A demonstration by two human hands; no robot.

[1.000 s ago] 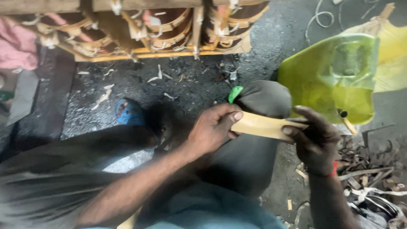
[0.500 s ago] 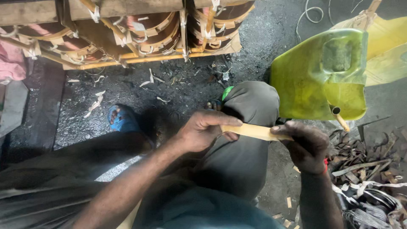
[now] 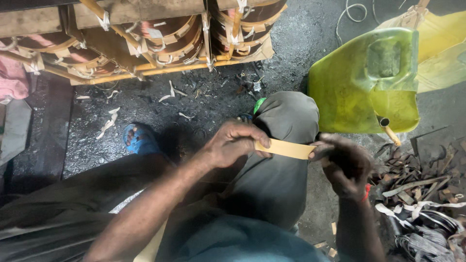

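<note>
Pink cloth (image 3: 12, 80) lies bunched at the far left edge, beside a dark floor (image 3: 145, 104) littered with pale shavings (image 3: 108, 123). Along the far side stands a wooden frame (image 3: 145, 43) lashed with white ties, holding curved copper-coloured coils. Nearer, a blue sandal (image 3: 138, 140) rests on the floor by the person's leg. The left hand (image 3: 233, 143) is closed on one end of a flat tan strip (image 3: 286, 149), thumb under and fingers curled over, and the strip runs level across the raised grey-trousered knee (image 3: 286, 121), which seems to serve as a rest. The right hand (image 3: 344, 162) is clamped on the strip's other end; it looks blurred, so whether it also holds a tool cannot be told. The two hands are apart, the strip stretched between them, likely kept taut for working its surface. To the far right sits a cut-open yellow-green plastic can (image 3: 359, 82), and near right a heap of dark scrap strips (image 3: 417, 184) lies within easy reach.
</note>
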